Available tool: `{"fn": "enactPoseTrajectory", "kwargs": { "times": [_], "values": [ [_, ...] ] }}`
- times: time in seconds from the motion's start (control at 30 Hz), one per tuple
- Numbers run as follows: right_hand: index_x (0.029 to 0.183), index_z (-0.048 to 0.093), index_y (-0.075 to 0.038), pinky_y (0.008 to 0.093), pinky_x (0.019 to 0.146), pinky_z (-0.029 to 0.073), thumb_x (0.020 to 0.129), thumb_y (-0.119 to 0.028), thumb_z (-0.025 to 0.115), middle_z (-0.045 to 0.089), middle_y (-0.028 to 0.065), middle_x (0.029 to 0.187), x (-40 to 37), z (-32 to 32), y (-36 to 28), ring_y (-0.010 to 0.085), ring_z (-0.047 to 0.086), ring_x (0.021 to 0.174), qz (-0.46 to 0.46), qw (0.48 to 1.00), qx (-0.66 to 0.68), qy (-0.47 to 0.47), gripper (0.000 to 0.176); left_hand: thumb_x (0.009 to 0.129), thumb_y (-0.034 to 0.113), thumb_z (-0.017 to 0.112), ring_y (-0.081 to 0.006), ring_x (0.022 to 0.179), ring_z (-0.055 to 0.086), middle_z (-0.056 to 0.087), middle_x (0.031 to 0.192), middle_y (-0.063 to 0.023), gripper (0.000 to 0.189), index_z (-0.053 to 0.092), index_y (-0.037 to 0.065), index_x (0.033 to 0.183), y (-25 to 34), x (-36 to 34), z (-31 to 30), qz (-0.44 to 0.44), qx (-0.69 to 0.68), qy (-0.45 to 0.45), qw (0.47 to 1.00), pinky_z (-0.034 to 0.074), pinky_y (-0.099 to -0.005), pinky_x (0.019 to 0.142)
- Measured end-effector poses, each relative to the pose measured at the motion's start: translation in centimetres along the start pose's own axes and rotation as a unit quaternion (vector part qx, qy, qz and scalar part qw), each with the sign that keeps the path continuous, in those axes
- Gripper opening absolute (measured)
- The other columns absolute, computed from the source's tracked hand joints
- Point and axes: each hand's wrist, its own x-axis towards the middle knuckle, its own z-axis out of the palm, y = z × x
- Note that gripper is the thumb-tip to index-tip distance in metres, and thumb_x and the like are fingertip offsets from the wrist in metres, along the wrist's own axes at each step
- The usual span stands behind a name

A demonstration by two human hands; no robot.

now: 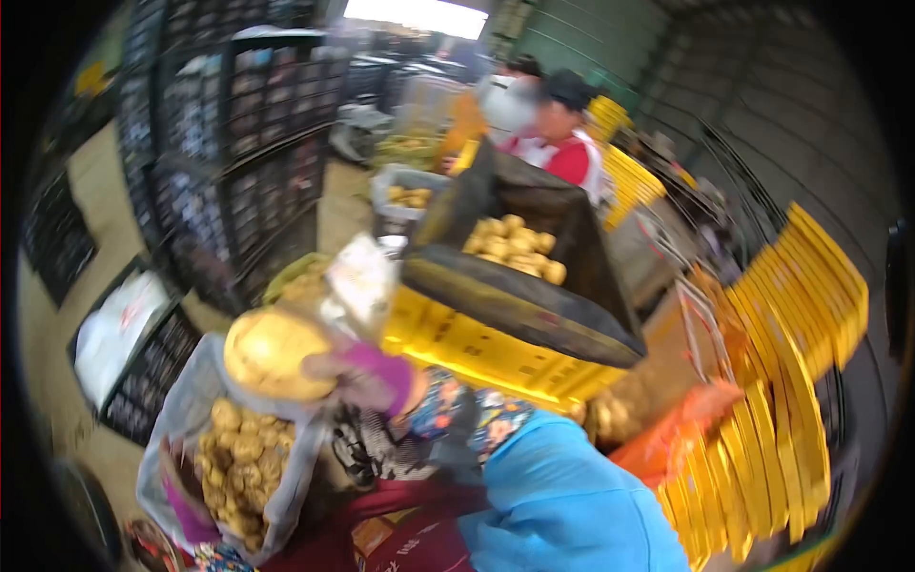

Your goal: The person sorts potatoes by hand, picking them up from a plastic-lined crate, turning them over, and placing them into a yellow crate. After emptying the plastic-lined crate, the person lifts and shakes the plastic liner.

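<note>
- Two gloved hands belong to the wearer: one right hand (367, 377) and one left hand (186, 505).
- One big potato (276, 353) shows at the right hand.
- Two other people are at the back: one in red (569, 153) and one behind (522, 67).
- Three heaps of potatoes show, one each in a clear bag (181, 400), a black bin (515, 305) and a grey crate (393, 178). The single potatoes are too blurred to count.
- One orange sack (686, 424).
- One white-lined black crate (124, 334) is on the floor.
- Yellow crates (801, 315): several stacks, number unclear.
- Black crates (229, 143): many, stacked, too blurred to count.
</note>
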Motion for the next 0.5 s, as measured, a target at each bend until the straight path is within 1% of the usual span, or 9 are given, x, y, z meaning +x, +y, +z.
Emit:
{"fn": "enactPoseTrajectory", "kwargs": {
  "times": [0.03, 0.07, 0.13, 0.17, 0.27, 0.33, 0.4, 0.43, 0.5],
  "values": [
    [0.149, 0.033, -0.008, 0.0374, 0.082, 0.055, 0.089, -0.024, 0.067, 0.056, 0.0126, 0.132, -2.8, 0.1, -5.0, 0.0227, 0.061, 0.110, -0.050, 0.996, -0.071, 0.016, 0.071, 0.100, 0.052, 0.039, -0.0311, 0.136, 0.040, 0.038, 0.147, -0.0155, 0.065, 0.030, 0.013, 0.152, 0.9, -1.6, 1.5, 0.021, 0.043, -0.045, 0.998, 0.032, -0.0454, 0.112],
    [0.145, 0.039, -0.006, 0.0382, 0.079, 0.055, 0.088, -0.028, 0.068, 0.062, 0.0136, 0.124, -5.6, 0.2, -10.1, 0.0236, 0.065, 0.101, -0.097, 0.984, -0.143, 0.039, 0.068, 0.098, 0.054, 0.042, -0.0300, 0.139, 0.036, 0.037, 0.149, -0.0147, 0.067, 0.031, 0.015, 0.152, -0.4, -0.1, 0.1, -0.009, 0.011, -0.072, 0.997, 0.025, -0.0441, 0.114],
    [0.143, 0.042, -0.006, 0.0394, 0.080, 0.055, 0.088, -0.033, 0.068, 0.058, 0.0175, 0.130, -11.7, -0.4, -17.0, 0.0290, 0.063, 0.107, -0.182, 0.962, -0.131, 0.156, 0.067, 0.095, 0.058, 0.048, -0.0306, 0.140, 0.034, 0.037, 0.150, -0.0160, 0.071, 0.034, 0.016, 0.151, -2.4, 2.4, -0.7, -0.090, 0.000, 0.029, 0.995, 0.021, -0.0468, 0.115],
    [0.143, 0.042, -0.006, 0.0394, 0.081, 0.055, 0.087, -0.033, 0.068, 0.054, 0.0189, 0.135, -14.1, 0.8, -19.9, 0.0311, 0.059, 0.114, -0.294, 0.918, -0.125, 0.234, 0.067, 0.099, 0.050, 0.046, -0.0320, 0.138, 0.037, 0.039, 0.149, -0.0149, 0.062, 0.037, 0.013, 0.149, -3.5, 3.7, -1.4, -0.107, -0.005, 0.068, 0.992, 0.031, -0.0425, 0.113],
    [0.140, 0.045, -0.006, 0.0374, 0.084, 0.057, 0.086, -0.027, 0.068, 0.051, 0.0189, 0.136, -21.8, 0.4, -28.2, 0.0315, 0.052, 0.124, -0.481, 0.837, -0.131, 0.226, 0.062, 0.099, 0.049, 0.046, -0.0311, 0.137, 0.038, 0.040, 0.148, -0.0145, 0.061, 0.039, 0.013, 0.148, -1.8, 3.5, 0.8, -0.086, 0.029, 0.059, 0.994, 0.032, -0.0418, 0.112],
    [0.138, 0.047, -0.006, 0.0394, 0.086, 0.058, 0.088, -0.026, 0.066, 0.051, 0.0187, 0.135, -27.2, -1.5, -34.9, 0.0361, 0.053, 0.121, -0.543, 0.799, -0.106, 0.234, 0.057, 0.099, 0.048, 0.046, -0.0305, 0.136, 0.039, 0.040, 0.147, -0.0142, 0.060, 0.039, 0.012, 0.147, -1.0, 3.3, 2.2, -0.080, 0.040, 0.055, 0.994, 0.033, -0.0413, 0.112],
    [0.133, 0.052, -0.006, 0.0422, 0.090, 0.057, 0.090, -0.032, 0.063, 0.056, 0.0196, 0.129, -33.4, -6.1, -45.2, 0.0335, 0.058, 0.116, -0.602, 0.757, -0.088, 0.241, 0.051, 0.099, 0.047, 0.046, -0.0298, 0.135, 0.040, 0.041, 0.147, -0.0140, 0.059, 0.040, 0.012, 0.147, -0.5, 3.4, 3.4, -0.078, 0.047, 0.052, 0.994, 0.033, -0.0408, 0.111],
    [0.135, 0.047, -0.006, 0.0399, 0.086, 0.057, 0.090, -0.031, 0.064, 0.057, 0.0186, 0.126, -36.6, -9.4, -48.4, 0.0300, 0.059, 0.110, -0.604, 0.682, -0.240, 0.334, 0.054, 0.099, 0.047, 0.046, -0.0295, 0.135, 0.040, 0.041, 0.146, -0.0139, 0.059, 0.040, 0.011, 0.146, -0.3, 3.5, 4.0, -0.078, 0.055, 0.050, 0.994, 0.034, -0.0406, 0.111],
    [0.140, 0.037, -0.005, 0.0355, 0.079, 0.055, 0.090, -0.030, 0.068, 0.059, 0.0165, 0.120, -43.0, -15.9, -54.4, 0.0231, 0.063, 0.098, -0.523, 0.419, -0.482, 0.564, 0.063, 0.100, 0.046, 0.046, -0.0289, 0.134, 0.041, 0.042, 0.146, -0.0136, 0.058, 0.041, 0.011, 0.146, -0.1, 3.7, 5.2, -0.078, 0.063, 0.040, 0.994, 0.035, -0.0401, 0.110]
  ]
}}
